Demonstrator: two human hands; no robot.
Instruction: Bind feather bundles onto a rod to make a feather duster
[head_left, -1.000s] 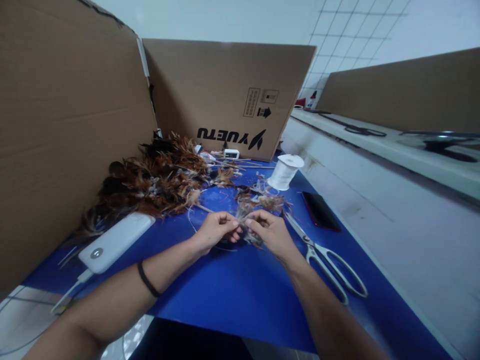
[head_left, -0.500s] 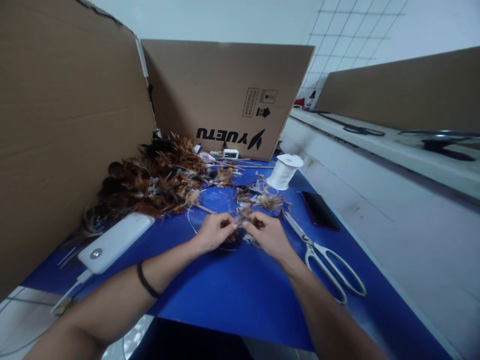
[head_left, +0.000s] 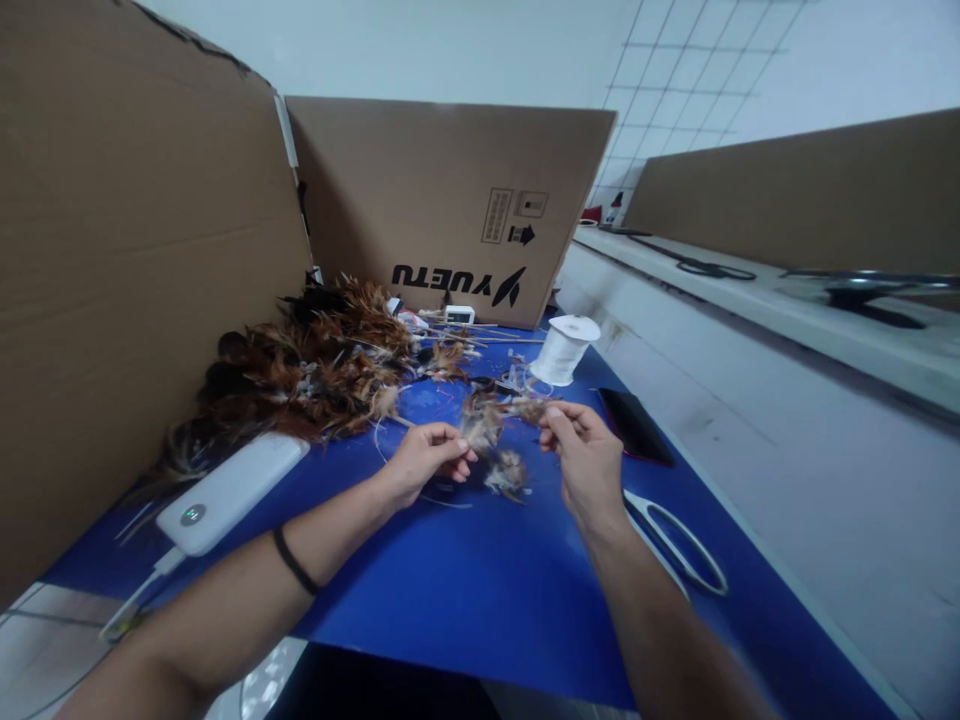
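Note:
My left hand pinches a grey-brown feather between thumb and forefinger, over the blue table. To its right, my right hand is raised with thumb and fingers pressed together; what they hold, if anything, is too small to make out. Below and between the hands lies a small tuft of fluffy feathers. Other feathers lie just behind my right hand's fingertips. Scissors rest beside my right forearm, which covers their blades.
A large pile of brown and black feathers lies left, near a white power bank with a cable. A white spool and a dark phone are at right. Cardboard panels stand behind and left.
My hands were together at the feathers; my right hand has moved away to the right, now over the scissors' blades. My left hand stays nearly in place with the feather.

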